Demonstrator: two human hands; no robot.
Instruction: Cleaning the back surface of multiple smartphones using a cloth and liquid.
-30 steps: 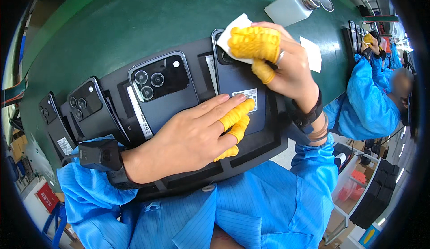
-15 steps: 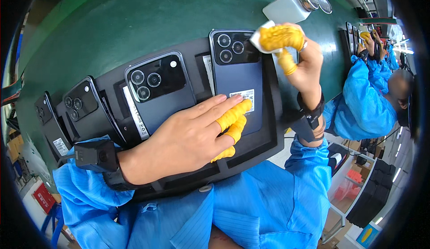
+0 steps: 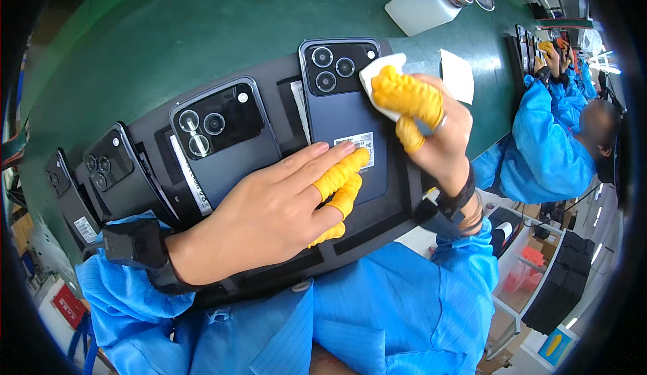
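A dark blue smartphone (image 3: 344,115) lies back up in a black foam tray (image 3: 397,216), its triple camera at the far end. My left hand (image 3: 263,206) rests across its lower half, fingers stretched out beside a white label (image 3: 364,147), some wearing yellow finger cots. In my right hand (image 3: 431,122), with yellow-covered fingers, a folded white wipe (image 3: 391,62) is pinched against the phone's right edge, near the camera block. Left of it in the tray lie a second phone (image 3: 232,162), a third phone (image 3: 141,186) and a fourth phone (image 3: 64,199), all back up.
A white bottle (image 3: 419,7) with a metal top and raised lid stands at the back of the green table (image 3: 222,24). A white sheet (image 3: 457,76) lies right of the tray. Another person in blue (image 3: 552,139) works at the right; a shelf rack (image 3: 522,274) stands below.
My right hand with the wipe has moved down and left, from above the phone's corner to its right edge. My left hand stays on the phone. The whole view has shifted slightly.
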